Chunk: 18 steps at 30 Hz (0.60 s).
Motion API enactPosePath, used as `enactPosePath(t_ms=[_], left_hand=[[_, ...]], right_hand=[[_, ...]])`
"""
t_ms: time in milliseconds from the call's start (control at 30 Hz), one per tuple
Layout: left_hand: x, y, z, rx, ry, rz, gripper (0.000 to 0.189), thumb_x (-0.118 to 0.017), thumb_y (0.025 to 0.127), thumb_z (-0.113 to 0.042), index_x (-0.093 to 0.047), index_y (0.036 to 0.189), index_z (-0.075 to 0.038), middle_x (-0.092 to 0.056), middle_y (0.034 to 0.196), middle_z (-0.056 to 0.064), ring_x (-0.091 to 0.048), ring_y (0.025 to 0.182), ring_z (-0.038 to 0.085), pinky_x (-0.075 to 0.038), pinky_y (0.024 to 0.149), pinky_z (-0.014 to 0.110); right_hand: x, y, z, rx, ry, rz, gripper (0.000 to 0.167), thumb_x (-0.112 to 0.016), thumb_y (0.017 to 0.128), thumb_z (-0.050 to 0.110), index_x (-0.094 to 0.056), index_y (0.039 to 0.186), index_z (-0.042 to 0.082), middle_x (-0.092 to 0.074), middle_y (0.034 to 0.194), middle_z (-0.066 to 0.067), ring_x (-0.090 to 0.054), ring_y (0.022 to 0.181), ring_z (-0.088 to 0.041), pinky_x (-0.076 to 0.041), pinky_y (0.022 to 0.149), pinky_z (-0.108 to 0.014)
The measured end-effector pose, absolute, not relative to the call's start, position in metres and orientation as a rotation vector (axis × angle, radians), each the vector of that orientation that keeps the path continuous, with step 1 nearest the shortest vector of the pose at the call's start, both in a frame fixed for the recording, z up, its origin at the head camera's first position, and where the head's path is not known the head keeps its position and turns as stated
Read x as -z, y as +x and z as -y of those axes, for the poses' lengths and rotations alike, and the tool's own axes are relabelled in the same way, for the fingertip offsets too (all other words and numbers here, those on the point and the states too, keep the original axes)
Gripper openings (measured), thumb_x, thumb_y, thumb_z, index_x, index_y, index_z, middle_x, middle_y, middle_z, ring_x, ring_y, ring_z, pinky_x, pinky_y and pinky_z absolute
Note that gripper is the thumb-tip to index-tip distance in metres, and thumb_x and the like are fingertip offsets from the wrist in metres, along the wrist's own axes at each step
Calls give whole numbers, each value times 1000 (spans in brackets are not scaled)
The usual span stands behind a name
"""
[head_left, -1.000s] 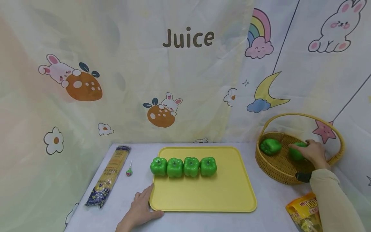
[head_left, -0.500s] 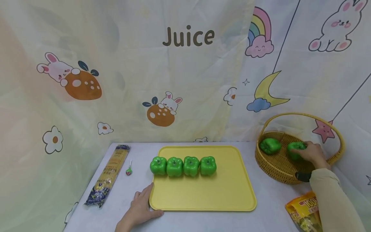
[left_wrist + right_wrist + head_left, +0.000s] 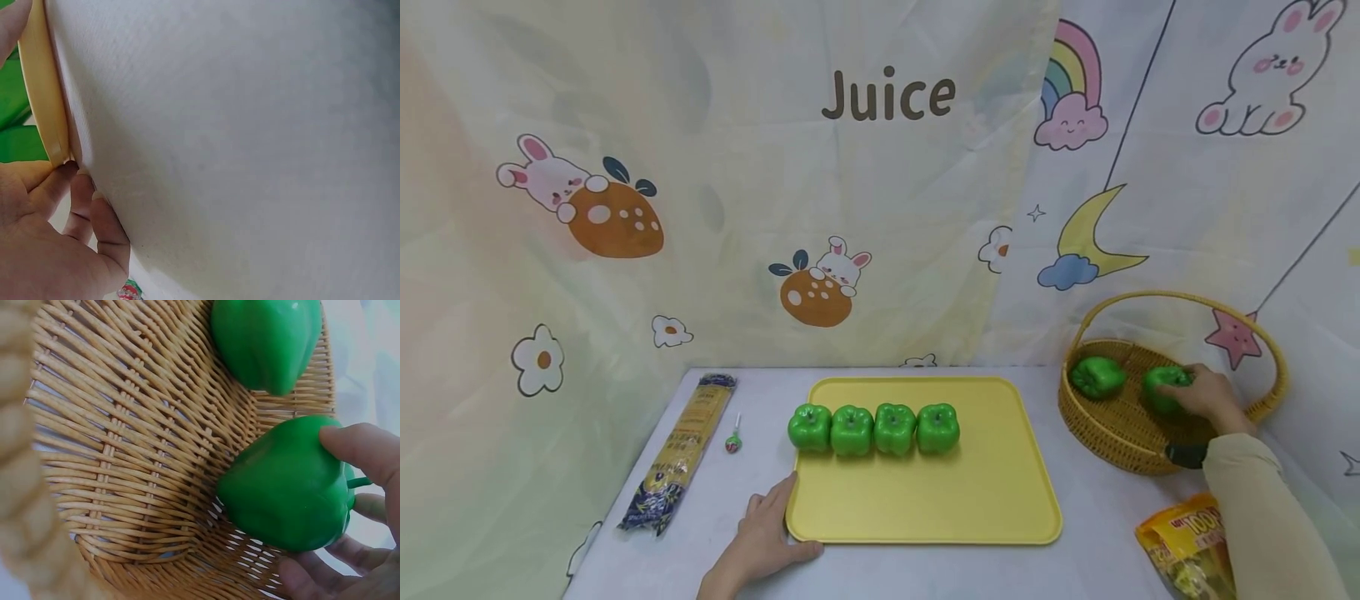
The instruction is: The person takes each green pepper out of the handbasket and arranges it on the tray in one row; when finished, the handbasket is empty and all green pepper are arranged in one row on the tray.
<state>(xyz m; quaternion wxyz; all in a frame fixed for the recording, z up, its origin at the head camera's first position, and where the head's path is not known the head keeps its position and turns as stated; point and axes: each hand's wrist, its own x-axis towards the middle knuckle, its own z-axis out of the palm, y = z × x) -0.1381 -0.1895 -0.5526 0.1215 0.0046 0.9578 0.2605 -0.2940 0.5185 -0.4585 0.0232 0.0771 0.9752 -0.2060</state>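
In the basket (image 3: 1093,427) on the right, my right hand (image 3: 1212,398) grips a green bell pepper (image 3: 284,487). The right wrist view has the thumb on the pepper's side near the stem, with the other fingers around its stem end. A second green bell pepper (image 3: 1098,377) lies beside it in the basket. My left hand (image 3: 762,533) rests at the near left corner of the yellow tray (image 3: 1000,500), thumb along the front edge and fingers along the left side. A row of several green bell peppers (image 3: 895,429) stands upright on the tray's back left part.
A long clear-and-blue packet (image 3: 683,450) and a small lollipop (image 3: 733,443) lie left of the tray. Near the right sleeve is a yellow snack bag (image 3: 1187,537). The basket's tall handle (image 3: 1165,294) arches over it. A printed curtain (image 3: 910,208) hangs behind the table.
The thumb and fingers of my right hand have shifted around the pepper, which has turned slightly inside the basket. My left hand and the row on the tray stay put.
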Motion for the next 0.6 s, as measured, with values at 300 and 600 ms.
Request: enactPosePath(t_ms=[300, 600], left_hand=[[552, -137, 188, -751, 10, -2808, 126, -83, 59, -71, -31, 158, -12, -46, 156, 7, -39, 99, 17, -39, 83, 38], [552, -137, 190, -739, 16, -2818, 128, -83, 59, -71, -30, 158, -12, -45, 157, 9, -42, 104, 17, -44, 89, 45]], right_hand=[[444, -287, -512, 605, 241, -3079, 88, -58, 96, 48, -30, 134, -27, -41, 124, -53, -47, 105, -58, -44, 87, -64], [422, -271, -490, 652, 150, -3172, 84, -58, 98, 47, -32, 141, -21, -40, 127, -50, -44, 106, -56, -42, 81, -64]])
